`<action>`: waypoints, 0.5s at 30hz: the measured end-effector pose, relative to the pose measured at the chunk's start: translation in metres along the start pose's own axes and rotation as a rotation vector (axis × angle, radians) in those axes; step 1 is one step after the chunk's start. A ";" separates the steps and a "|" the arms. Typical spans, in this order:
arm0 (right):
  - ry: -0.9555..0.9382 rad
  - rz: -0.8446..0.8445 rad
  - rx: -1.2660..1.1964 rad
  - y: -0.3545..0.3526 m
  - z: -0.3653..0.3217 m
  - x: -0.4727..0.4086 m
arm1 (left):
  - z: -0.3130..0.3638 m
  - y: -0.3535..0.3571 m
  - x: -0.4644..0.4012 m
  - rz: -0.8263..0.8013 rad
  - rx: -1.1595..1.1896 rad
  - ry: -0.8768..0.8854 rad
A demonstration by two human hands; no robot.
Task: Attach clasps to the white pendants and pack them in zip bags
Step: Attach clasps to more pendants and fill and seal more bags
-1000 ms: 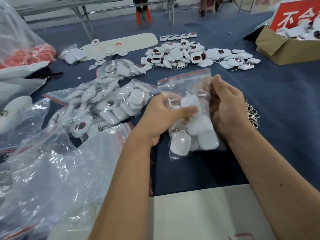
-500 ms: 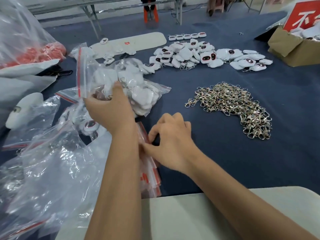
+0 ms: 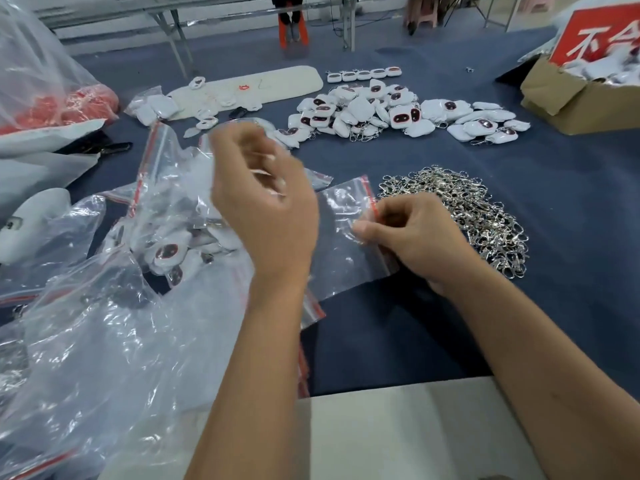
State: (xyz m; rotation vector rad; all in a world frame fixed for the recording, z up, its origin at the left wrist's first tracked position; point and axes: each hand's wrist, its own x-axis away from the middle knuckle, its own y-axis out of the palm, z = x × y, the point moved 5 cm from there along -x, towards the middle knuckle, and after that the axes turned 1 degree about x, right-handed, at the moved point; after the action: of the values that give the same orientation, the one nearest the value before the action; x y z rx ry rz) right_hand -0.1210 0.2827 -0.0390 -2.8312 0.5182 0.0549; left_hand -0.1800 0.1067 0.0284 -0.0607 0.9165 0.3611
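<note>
1. Far left, filled zip bags (image 3: pixel 166 237) of white pendants lie heaped on the blue table (image 3: pixel 571 209), half under loose clear plastic.
2. The left hand (image 3: pixel 266 206) is raised above that heap and motion-blurred; its fingers look loosely curled, and I cannot tell whether they hold anything.
3. The right hand (image 3: pixel 412 237) pinches the red-striped mouth of an empty zip bag (image 3: pixel 343 237), thumb against curled fingers, the bag lying flat just beside the left wrist.
4. To do this step well, I judge the left hand should take the opposite lip and pull the seal fully apart — a half-open mouth would snag clasps.
5. The loose clasps (image 3: pixel 467 209) sit just behind the right hand; unpacked pendants (image 3: pixel 381 109) are piled well beyond.
6. Writing: a red mark on the pale board (image 3: pixel 249 88), unreadable, and white characters on a red sign (image 3: pixel 602 39) at the cardboard box (image 3: pixel 571 102) — blurred and partly cut off.
</note>
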 end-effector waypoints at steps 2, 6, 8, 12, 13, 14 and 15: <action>0.082 0.081 -0.054 -0.019 0.009 -0.003 | 0.002 0.022 0.016 -0.194 0.106 -0.115; 0.050 0.194 0.032 -0.033 0.015 -0.006 | -0.016 0.064 0.063 -0.666 0.008 -0.458; 0.016 0.202 0.111 -0.031 0.014 -0.005 | -0.028 0.069 0.078 -0.788 -0.068 -0.573; 0.053 0.003 0.067 -0.029 0.010 -0.003 | -0.039 0.065 0.077 -0.732 -0.055 -0.690; 0.061 -0.037 0.048 -0.031 0.009 -0.003 | -0.039 0.062 0.075 -0.705 -0.070 -0.686; 0.056 -0.056 0.048 -0.032 0.009 -0.002 | -0.040 0.060 0.074 -0.681 -0.080 -0.682; 0.045 -0.053 0.072 -0.034 0.009 -0.003 | -0.040 0.059 0.074 -0.666 -0.081 -0.687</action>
State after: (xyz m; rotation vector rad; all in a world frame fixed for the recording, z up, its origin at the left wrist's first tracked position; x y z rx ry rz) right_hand -0.1116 0.3162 -0.0389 -2.7791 0.4447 -0.0364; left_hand -0.1896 0.1749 -0.0486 -0.2899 0.1674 -0.2047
